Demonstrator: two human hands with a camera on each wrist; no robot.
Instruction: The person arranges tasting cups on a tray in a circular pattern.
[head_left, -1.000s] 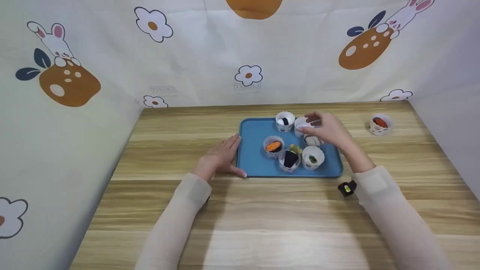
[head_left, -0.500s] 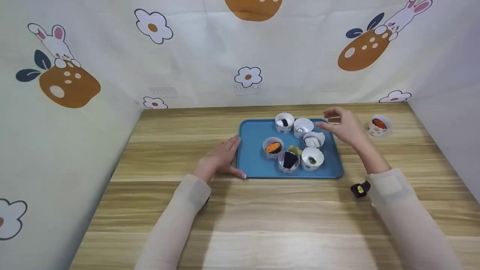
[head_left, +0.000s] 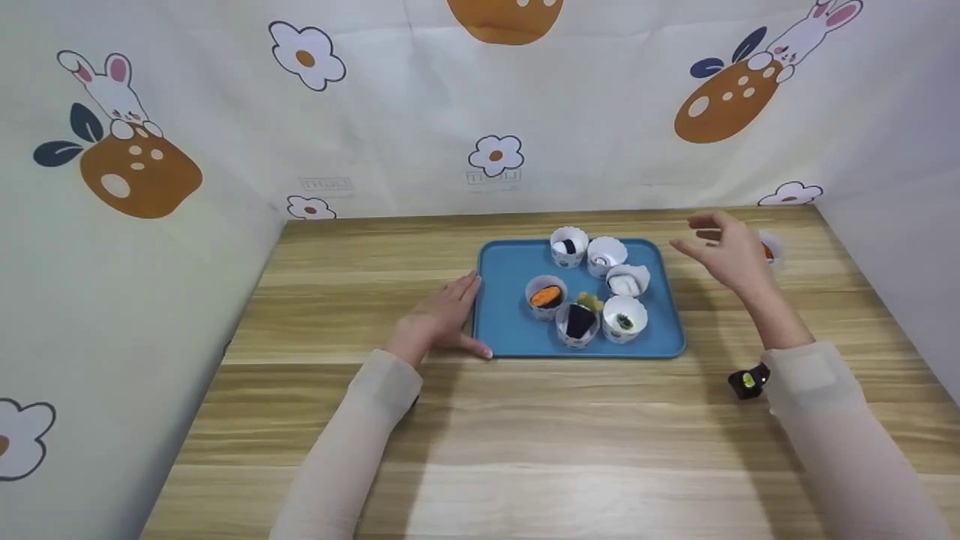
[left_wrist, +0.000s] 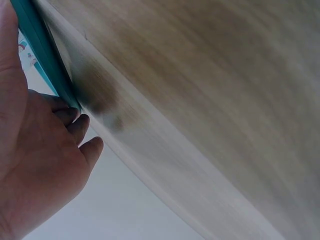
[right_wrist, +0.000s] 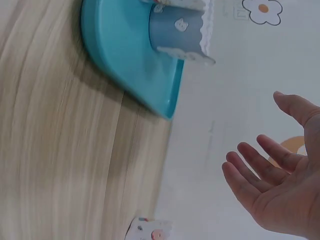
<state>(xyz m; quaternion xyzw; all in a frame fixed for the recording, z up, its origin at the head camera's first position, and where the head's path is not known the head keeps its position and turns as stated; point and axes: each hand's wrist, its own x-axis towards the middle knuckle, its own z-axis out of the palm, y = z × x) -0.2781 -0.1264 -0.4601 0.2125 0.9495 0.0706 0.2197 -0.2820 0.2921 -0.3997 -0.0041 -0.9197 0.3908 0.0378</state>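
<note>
My left hand (head_left: 442, 315) rests along the left edge of a blue tray (head_left: 502, 330), fingers straight against its rim. In the left wrist view those fingertips lie at the tray's side (left_wrist: 45, 50). My right hand (head_left: 724, 251) hovers in the air right of the tray, holding nothing, fingers spread apart. Several paper cups with sushi pieces stand on the tray: one with orange-topped sushi (head_left: 546, 296), one with a dark cone-shaped piece (head_left: 579, 324), one with a green bit (head_left: 625, 320). Behind them are cups with white pieces (head_left: 568, 246). Another cup (head_left: 771, 247), holding something red, is partly hidden behind my right hand.
The wooden table (head_left: 570, 450) meets a patterned cloth wall (head_left: 390, 135) at the back and sides. Small black straps show under both sleeves, the right one a black wrist device (head_left: 748, 381).
My right hand has moved away from the cups on the tray, rightward toward the lone cup with the red piece. My left hand has stayed at the tray's edge.
</note>
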